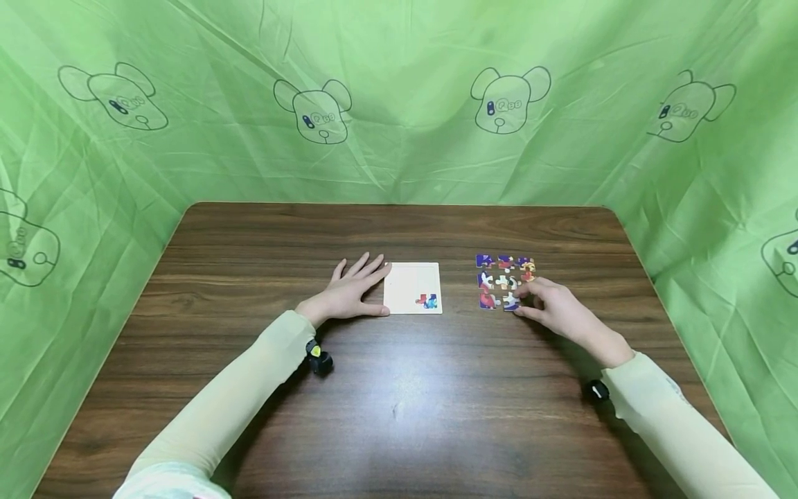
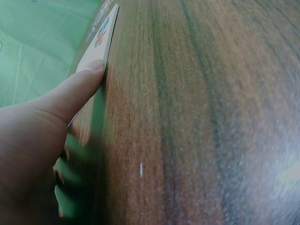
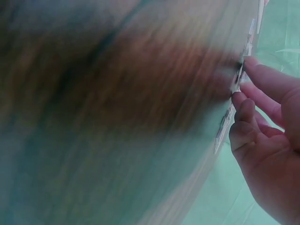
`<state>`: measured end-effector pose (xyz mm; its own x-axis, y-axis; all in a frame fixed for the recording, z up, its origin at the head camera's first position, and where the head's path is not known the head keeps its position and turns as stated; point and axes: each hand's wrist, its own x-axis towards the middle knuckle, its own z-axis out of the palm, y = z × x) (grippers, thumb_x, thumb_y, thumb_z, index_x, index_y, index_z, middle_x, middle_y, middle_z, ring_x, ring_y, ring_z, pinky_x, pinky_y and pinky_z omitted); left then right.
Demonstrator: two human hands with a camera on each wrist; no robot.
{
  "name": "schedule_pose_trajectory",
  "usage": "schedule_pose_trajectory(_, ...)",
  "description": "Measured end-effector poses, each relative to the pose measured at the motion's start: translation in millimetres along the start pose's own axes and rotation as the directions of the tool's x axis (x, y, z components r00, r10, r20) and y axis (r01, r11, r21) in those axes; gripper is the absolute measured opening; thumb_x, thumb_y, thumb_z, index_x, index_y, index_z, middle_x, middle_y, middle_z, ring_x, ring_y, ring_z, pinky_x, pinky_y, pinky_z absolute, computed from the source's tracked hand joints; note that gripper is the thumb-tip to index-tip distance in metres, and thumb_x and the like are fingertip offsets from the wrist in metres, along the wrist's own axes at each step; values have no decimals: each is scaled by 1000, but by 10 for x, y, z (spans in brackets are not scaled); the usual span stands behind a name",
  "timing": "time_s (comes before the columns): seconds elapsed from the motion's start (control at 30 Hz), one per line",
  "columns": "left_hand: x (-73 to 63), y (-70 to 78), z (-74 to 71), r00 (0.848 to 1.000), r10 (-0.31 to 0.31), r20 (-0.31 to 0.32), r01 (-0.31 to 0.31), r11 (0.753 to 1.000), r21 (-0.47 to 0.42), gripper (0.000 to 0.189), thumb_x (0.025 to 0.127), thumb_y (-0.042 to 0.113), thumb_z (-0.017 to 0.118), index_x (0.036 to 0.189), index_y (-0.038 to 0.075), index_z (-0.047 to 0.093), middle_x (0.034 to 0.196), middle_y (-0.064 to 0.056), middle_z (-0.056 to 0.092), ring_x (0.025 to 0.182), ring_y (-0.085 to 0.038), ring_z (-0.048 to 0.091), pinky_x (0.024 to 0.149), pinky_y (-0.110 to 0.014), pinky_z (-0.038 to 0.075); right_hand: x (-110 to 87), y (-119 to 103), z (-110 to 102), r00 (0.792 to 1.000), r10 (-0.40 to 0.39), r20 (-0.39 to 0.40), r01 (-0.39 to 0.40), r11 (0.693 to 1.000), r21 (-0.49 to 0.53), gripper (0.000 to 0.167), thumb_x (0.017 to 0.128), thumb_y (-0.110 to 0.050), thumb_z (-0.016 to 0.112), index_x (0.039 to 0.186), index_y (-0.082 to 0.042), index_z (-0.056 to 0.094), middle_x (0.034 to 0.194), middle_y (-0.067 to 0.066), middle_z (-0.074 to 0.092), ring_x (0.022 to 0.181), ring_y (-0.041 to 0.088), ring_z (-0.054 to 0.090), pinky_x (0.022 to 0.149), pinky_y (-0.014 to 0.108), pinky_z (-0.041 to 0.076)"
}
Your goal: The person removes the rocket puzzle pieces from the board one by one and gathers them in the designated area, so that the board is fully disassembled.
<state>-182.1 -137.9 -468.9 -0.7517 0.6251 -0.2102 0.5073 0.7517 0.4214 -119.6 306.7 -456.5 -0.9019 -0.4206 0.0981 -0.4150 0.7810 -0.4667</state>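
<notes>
A white square puzzle board [image 1: 408, 285] lies on the table, with a small red and blue jigsaw piece [image 1: 429, 301] in its near right corner. My left hand [image 1: 349, 294] is spread flat at the board's left side, its thumb [image 2: 93, 66] and index fingertip resting on the border. To the right, several loose jigsaw pieces [image 1: 486, 300] lie in rough rows. My right hand [image 1: 551, 308] pinches a blue and white jigsaw piece [image 1: 510, 303] at the near right of that group, between thumb and curled fingers. In the right wrist view the fingertips [image 3: 251, 63] hide most of it.
The dark wood table [image 1: 399, 402] has rounded far corners. Green cloth [image 1: 405, 104] with printed animal heads hangs behind it and at both sides. A black wrist device [image 1: 320, 359] hangs below my left cuff, and another [image 1: 596, 390] sits at the right cuff.
</notes>
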Motion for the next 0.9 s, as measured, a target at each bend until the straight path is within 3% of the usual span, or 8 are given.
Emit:
schedule_pose_trajectory(0.37, -3, 7, -5, 1000, 1, -1, -1, 1000, 0, 97, 93, 61, 69, 168, 21, 22, 175, -5, 11, 161, -31, 0, 122, -67, -4, -2, 0, -7, 1000, -6, 10, 6, 1000, -25, 20, 91, -8, 81, 110, -2, 75, 102, 10, 68, 84, 20, 60, 70, 37, 52)
schedule_pose_trajectory(0.9, 4, 0, 6, 1000, 3, -5, -3, 1000, -7, 96, 94, 61, 69, 168, 20, 23, 175, -7, 12, 161, -32, 0, 122, -68, -3, 11, 24, -9, 999, -24, 27, 25, 998, -51, 21, 92, -6, 79, 111, -1, 74, 101, 10, 67, 79, 16, 56, 68, 35, 50)
